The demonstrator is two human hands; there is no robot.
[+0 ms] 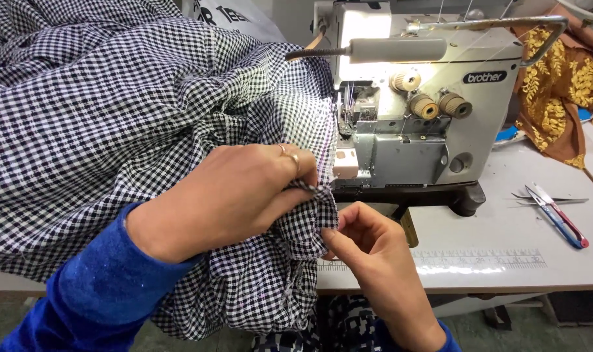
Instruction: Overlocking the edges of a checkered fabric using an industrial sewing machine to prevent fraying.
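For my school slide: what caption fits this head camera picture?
Both hands, left hand and right hand, pinch checked fabric beside a sewing machine.

Landmark: grey sewing machine [407,111].

Small dark oval label [485,77] with pale lettering sits on the machine's front face, upper right, just under the curved metal thread bar.

White bag or sheet [234,16] with dark printed characters stands behind the machine's left side, at the top edge of view, partly cut off.

No screens or signs visible.
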